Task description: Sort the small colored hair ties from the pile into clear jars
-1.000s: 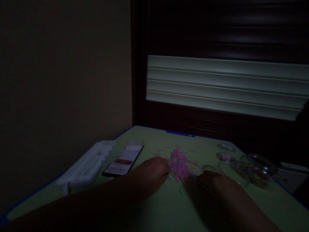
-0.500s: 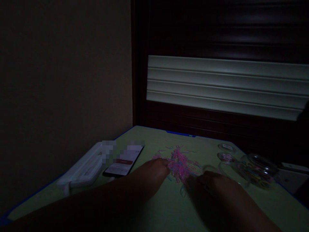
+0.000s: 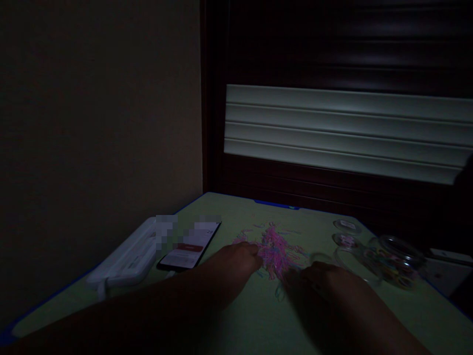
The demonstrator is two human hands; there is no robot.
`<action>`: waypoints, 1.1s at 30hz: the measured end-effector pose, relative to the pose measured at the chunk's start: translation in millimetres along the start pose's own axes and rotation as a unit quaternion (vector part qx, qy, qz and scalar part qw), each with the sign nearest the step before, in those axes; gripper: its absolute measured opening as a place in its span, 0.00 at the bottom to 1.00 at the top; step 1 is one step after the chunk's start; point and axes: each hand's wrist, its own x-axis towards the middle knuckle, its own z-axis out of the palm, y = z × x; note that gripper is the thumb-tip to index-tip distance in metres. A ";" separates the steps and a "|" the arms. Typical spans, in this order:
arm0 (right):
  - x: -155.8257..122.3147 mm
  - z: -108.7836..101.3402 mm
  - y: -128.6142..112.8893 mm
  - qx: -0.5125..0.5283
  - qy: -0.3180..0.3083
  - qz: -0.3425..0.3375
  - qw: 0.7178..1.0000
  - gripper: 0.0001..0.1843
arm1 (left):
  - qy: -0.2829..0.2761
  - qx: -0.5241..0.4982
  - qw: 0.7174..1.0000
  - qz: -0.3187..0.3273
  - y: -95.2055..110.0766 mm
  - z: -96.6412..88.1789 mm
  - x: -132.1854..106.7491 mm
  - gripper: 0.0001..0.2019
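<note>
A loose heap of small elastic bands (image 3: 275,251), mostly pink with some blue and other pale ones, lies on the pale green tabletop (image 3: 254,320). My left hand (image 3: 240,259) rests at the heap's left edge, its fingers curled together. What its fingertips may hold is hidden. To the right of the heap is my right hand (image 3: 327,276), low over the table and in deep shadow, fingers bent inward. Nothing can be made out between those fingers. A few stray bands lie around the heap, one bluish loop nearest me.
Left of my hands lie a phone (image 3: 192,249) with a lit screen and a white power strip (image 3: 127,259). A clear jar (image 3: 393,261) of coloured bands tilts at the right, beside round clear lids (image 3: 346,226). Behind stands a dark panel with a pale slatted strip (image 3: 332,130).
Both hands stay in nearly the same places beside the heap. My right fingers have shifted very slightly; the heap looks the same.
</note>
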 end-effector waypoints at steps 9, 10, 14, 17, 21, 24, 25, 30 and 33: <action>-0.4 1.9 -1.4 0.001 0.011 -0.011 1.000 0.13 | 0.011 0.022 1.000 0.017 1.3 -0.9 -0.4 0.11; -0.3 2.3 -1.1 0.001 0.011 -0.014 1.000 0.13 | 0.011 0.025 0.999 0.021 1.2 -0.9 -0.6 0.10; -0.7 4.8 1.2 0.001 0.027 -0.010 1.000 0.13 | 0.008 0.038 0.999 0.032 0.5 0.4 0.0 0.09; -1.2 4.6 2.2 0.005 0.020 -0.020 1.000 0.14 | 0.004 0.041 0.998 0.047 0.4 2.4 1.0 0.09; -1.5 1.2 1.0 0.011 0.005 -0.018 1.000 0.14 | -0.001 0.032 0.998 0.045 0.6 4.0 1.7 0.09; -1.2 0.6 -0.4 0.003 0.004 -0.020 1.000 0.13 | -0.002 0.028 0.999 0.037 -0.1 5.4 1.5 0.09; -1.0 1.2 -0.6 -0.002 0.007 -0.020 1.000 0.13 | 0.000 0.027 0.999 0.037 -0.4 6.1 1.3 0.09; -0.1 4.5 -0.2 0.007 0.024 -0.030 0.999 0.13 | 0.015 0.044 0.998 0.043 -1.8 9.0 1.2 0.08; -0.8 3.5 -1.4 -0.001 0.023 -0.014 1.000 0.12 | 0.007 0.059 0.998 0.038 -0.9 8.4 1.8 0.08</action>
